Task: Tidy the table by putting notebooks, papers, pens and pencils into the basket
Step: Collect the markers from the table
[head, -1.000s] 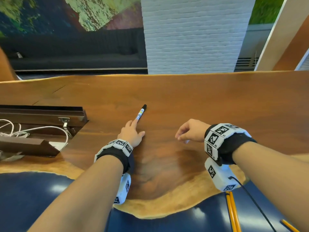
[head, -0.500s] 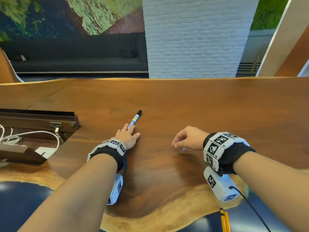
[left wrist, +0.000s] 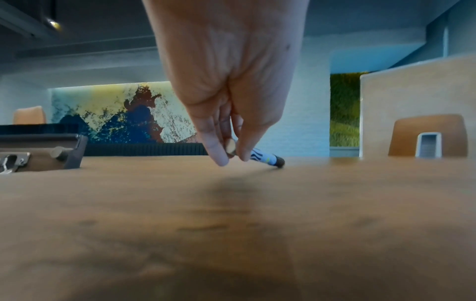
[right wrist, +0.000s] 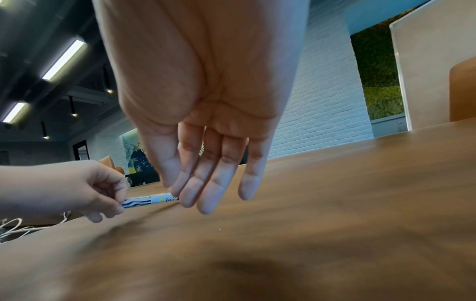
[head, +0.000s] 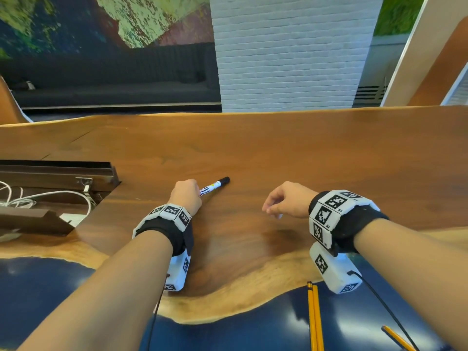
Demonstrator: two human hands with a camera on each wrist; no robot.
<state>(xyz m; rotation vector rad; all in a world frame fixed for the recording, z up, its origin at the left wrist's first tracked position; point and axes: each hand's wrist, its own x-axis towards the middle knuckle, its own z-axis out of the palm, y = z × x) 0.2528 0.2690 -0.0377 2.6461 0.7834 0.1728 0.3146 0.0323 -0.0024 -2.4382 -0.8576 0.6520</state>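
Observation:
A marker (head: 215, 184) with a black cap and a white body with wavy lines lies on the wooden table (head: 304, 160). My left hand (head: 195, 192) pinches its near end between thumb and fingers. The left wrist view shows that end (left wrist: 231, 147) raised between the fingertips while the marker (left wrist: 265, 158) has its cap on the wood. My right hand (head: 269, 210) hovers to the right of the marker, fingers hanging relaxed (right wrist: 213, 195) and holding nothing. Two yellow pencils (head: 314, 317) lie near the front edge, and a third pencil (head: 397, 338) further right. No basket is in view.
A recess (head: 58, 188) with white cables (head: 48, 196) is sunk into the table at the left. Blue resin (head: 278, 325) forms the table's front part. A white brick pillar (head: 286, 51) stands beyond the far edge.
My left hand went from touching the marker with stretched fingers to pinching its near end. The right hand has stayed in about the same place.

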